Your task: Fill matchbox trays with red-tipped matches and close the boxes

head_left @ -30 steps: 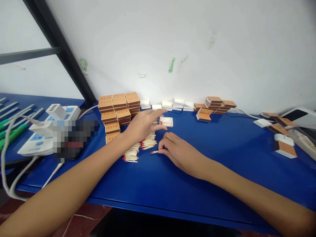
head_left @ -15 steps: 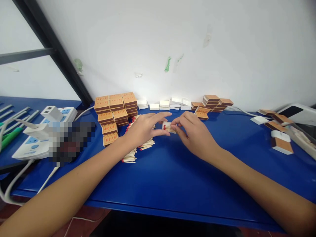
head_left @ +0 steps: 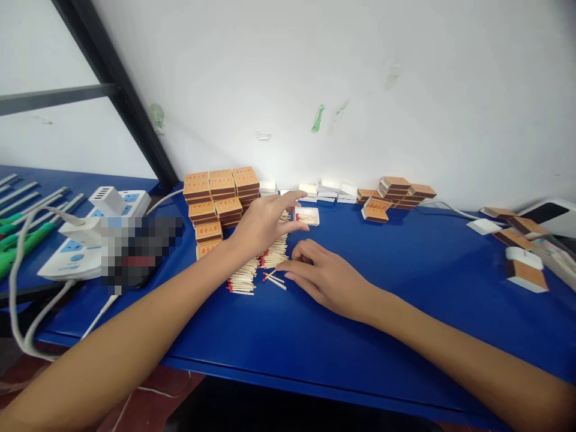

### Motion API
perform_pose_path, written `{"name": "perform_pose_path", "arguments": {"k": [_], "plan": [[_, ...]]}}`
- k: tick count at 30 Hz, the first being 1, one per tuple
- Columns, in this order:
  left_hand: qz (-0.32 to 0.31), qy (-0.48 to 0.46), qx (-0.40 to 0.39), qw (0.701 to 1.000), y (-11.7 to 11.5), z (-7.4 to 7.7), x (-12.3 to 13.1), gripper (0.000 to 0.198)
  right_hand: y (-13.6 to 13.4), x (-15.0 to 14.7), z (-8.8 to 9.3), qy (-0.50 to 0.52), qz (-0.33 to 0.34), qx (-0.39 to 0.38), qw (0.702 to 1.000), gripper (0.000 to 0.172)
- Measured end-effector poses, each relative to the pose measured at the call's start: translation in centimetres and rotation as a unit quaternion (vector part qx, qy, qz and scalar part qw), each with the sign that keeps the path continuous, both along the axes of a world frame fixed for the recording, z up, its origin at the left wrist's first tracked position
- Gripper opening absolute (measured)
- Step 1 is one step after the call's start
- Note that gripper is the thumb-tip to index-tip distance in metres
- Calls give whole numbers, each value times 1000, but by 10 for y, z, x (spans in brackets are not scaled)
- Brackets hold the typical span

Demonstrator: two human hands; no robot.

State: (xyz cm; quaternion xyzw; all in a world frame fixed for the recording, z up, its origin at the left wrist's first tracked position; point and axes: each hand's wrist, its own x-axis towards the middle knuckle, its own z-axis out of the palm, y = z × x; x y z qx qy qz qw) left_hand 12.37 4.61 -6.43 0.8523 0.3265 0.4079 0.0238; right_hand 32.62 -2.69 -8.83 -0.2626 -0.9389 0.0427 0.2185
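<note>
My left hand (head_left: 261, 227) reaches over a pile of red-tipped matchsticks (head_left: 252, 271) on the blue table (head_left: 315, 342). Its forefinger and thumb bracket a small open white matchbox tray (head_left: 310, 216) that holds a few matches. My right hand (head_left: 321, 277) rests lower on the table. Its fingers are curled together, with the tips on a few loose matchsticks (head_left: 273, 278) at the pile's edge.
Stacks of orange matchboxes (head_left: 219, 195) stand behind the pile, with more (head_left: 396, 191) at the back right. White empty trays (head_left: 326, 189) line the wall. A power strip with plugs (head_left: 90, 237) and cables lies left. Loose boxes (head_left: 522, 270) lie right.
My right hand has come back from the tray, where it met my left hand half a second ago, down to the loose matchsticks. My left hand stays by the tray.
</note>
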Motion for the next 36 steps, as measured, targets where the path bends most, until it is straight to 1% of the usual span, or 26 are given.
{"name": "perform_pose_path", "arguments": {"k": [3,8,10,13,14,17,19,23,26,30,32,34,36], "plan": [[4,10,6,1000,0,0,0,54,0,0,1,16,0,-6,1000,27],[9,19,11,1000,0,0,0,55,-12,-7,4,48,3,-58,997,22],[11,22,17,1000,0,-1,0,55,-19,-10,5,54,-20,-82,995,22],[7,19,20,1000,1,-1,1,57,-25,-14,6,52,-57,-106,991,28],[6,18,19,1000,1,-1,1,57,-26,-15,6,51,-59,-108,991,25],[7,17,16,1000,1,0,2,55,-23,-16,4,51,-48,-107,992,7],[8,21,19,1000,1,1,1,55,-19,-14,4,45,-47,-106,992,6],[4,25,24,999,1,0,-1,58,-13,-5,6,15,-56,-87,995,9],[-2,26,32,999,2,-2,-2,59,-6,14,10,-2,-62,-65,996,9],[-13,46,24,999,2,-5,-2,59,12,47,21,6,-120,-14,993,12],[-18,55,10,998,1,-6,-1,60,21,59,26,23,-136,11,990,13],[-22,53,1,998,-2,-6,1,61,26,64,29,43,-157,27,986,12],[-30,45,0,999,-5,-7,5,61,27,62,30,63,-180,37,981,11]]}}
